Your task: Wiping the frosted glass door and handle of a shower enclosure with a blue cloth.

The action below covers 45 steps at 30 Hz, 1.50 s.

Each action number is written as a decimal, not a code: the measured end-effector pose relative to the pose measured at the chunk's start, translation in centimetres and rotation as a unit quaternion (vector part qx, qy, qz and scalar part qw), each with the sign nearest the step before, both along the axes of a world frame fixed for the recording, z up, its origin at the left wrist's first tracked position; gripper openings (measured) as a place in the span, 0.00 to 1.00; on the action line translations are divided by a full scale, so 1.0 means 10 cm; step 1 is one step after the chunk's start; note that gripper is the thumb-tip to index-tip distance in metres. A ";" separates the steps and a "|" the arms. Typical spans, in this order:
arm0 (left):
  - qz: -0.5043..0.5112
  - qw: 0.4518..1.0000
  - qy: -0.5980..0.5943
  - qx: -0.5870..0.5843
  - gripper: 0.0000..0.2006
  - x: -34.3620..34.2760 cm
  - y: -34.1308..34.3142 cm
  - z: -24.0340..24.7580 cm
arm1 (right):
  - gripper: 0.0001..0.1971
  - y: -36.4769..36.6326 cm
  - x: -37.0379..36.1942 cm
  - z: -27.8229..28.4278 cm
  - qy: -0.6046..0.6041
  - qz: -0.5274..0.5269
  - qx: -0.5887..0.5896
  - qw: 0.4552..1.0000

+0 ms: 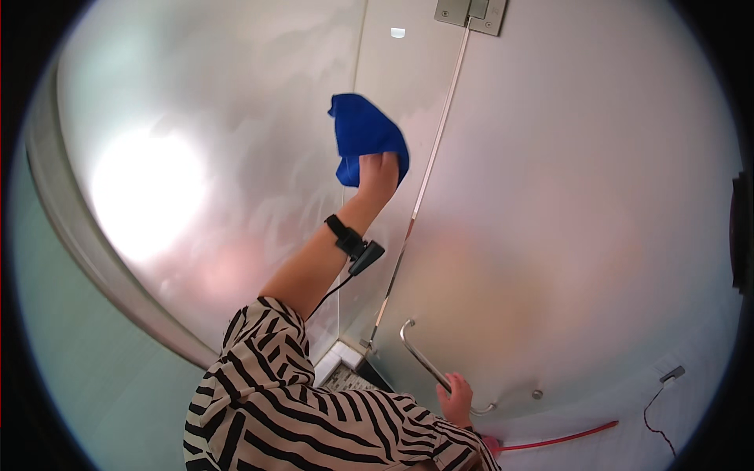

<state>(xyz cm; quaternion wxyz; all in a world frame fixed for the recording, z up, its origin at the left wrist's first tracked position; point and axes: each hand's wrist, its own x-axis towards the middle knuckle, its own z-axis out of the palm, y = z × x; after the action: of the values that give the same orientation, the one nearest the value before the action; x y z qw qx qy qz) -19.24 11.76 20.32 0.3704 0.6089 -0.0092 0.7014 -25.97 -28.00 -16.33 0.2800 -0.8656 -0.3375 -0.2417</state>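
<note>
Raised high in front, my left hand [378, 169] presses a blue cloth [363, 129] against the frosted glass panel [275, 102], near its upright seam. The cloth covers most of the fingers. Low on the right, my right hand [455, 394] is closed round the curved metal door handle [424, 361] of a frosted glass door [565, 196]. Light streaks mark the panel left of the cloth. A black strap with a small device [353, 245] and a cable sits on my left wrist.
A metal hinge [475, 12] joins the door's top edge. Below the right hand lies a red stick [561, 436]. A corded fitting [671, 375] is on the far right wall. A curved pale rail [102, 259] runs along the left, and a white-edged floor corner [339, 361] shows beneath the door.
</note>
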 end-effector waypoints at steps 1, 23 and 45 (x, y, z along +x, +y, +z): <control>0.015 0.999 0.018 0.047 0.12 -0.06 0.02 -0.10 | 0.19 -0.02 0.06 -0.28 -0.008 0.006 0.000 1.000; 0.285 0.916 0.088 0.267 0.28 0.48 0.80 0.10 | 0.25 0.27 0.78 -0.39 0.400 -0.059 -0.112 0.908; 0.265 0.923 0.241 0.141 0.27 0.57 0.48 -1.57 | 0.19 0.27 0.86 0.04 0.343 -0.063 -0.135 0.927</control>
<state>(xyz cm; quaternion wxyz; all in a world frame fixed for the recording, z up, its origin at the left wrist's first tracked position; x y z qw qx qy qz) -13.58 16.53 4.66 0.0722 0.7853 0.1436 0.5979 -17.35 -25.33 -15.90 0.2430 -0.9448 -0.1953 0.1008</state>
